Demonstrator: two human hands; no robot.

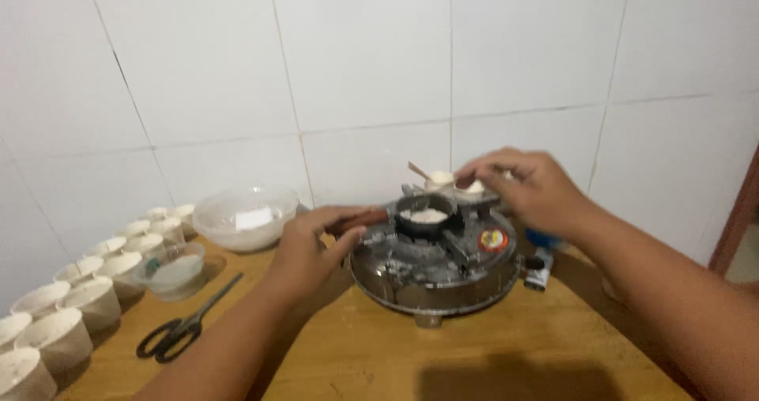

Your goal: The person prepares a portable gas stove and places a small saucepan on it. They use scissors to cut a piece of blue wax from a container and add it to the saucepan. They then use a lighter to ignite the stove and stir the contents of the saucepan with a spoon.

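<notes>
With the left hand (310, 247) gripping the small pan's handle (360, 219), best hold it steady while the right hand (528, 188) pinches the white cup (473, 188)

Black-handled scissors (183, 330) lie on a wooden table (506, 353). Rows of white cups (79, 302) stand left, beside a small clear bowl (175, 271) and a larger bowl (247, 216), before a white tiled wall (356, 61).

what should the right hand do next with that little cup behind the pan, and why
Probably tip the small white cup over the little black pan. The right hand already rests on the cup beside the pan, the left hand steadies the pan's handle on the round metal stove, and the pan holds only a thin white layer.
</notes>
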